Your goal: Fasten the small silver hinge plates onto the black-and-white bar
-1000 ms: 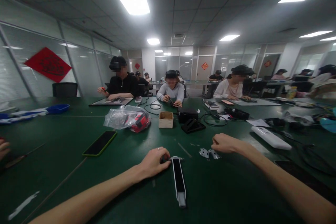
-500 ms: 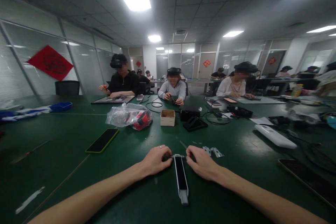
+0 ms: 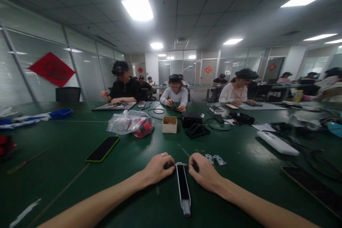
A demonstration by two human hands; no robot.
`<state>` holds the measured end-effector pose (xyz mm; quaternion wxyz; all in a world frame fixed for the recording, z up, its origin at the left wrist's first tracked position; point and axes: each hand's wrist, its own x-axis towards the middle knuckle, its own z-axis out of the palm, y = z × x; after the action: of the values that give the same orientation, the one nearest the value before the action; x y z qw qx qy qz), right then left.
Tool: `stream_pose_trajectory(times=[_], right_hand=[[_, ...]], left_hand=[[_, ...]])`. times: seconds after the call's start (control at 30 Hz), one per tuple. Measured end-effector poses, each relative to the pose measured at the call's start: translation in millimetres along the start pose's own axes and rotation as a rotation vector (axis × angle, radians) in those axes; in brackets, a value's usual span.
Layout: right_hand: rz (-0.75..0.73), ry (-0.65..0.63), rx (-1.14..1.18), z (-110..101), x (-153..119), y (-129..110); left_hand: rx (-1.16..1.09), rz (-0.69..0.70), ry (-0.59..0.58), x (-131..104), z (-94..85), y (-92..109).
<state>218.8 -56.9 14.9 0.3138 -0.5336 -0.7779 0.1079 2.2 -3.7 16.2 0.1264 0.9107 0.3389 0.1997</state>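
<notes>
A long, narrow device with a pale frame and a black top face (image 3: 183,183) lies lengthwise on the green table, its grey end towards me. My left hand (image 3: 158,168) is closed in a pinch at the left of its far end. Mirroring it, my right hand (image 3: 205,171) pinches at the right of that same end. Thin bits stick out from the device towards both sets of fingertips, too small to name. Just beyond my right hand lie several small flat metal plates (image 3: 219,160).
A green-edged phone (image 3: 103,149) is at left, near a plastic bag with red items (image 3: 141,126). Beyond my hands stand a small open box (image 3: 169,125) and a black stand (image 3: 197,130). At right are a white case (image 3: 278,143), a dark phone (image 3: 310,187) and cables. Several people sit opposite.
The whole view has tilted up slightly, so the table and my hands sit lower in the picture. Both hands keep their pinch at the device's far end.
</notes>
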Motion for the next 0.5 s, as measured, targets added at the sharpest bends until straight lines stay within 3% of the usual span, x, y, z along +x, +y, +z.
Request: stream_pose_trajectory(times=[0.2,0.37,0.5], right_hand=[[0.191,0.12,0.137,-4,13,1],[0.185,0.264,0.374,-8,25,-3],[0.086,0.126,0.375,-2,16,-14]], left_hand=[[-0.015,0.01,0.002,-1,-1.1,1],[-0.007,-0.006,0.012,-2,-0.9,2],[0.014,0.038,0.097,-5,-2.2,4]])
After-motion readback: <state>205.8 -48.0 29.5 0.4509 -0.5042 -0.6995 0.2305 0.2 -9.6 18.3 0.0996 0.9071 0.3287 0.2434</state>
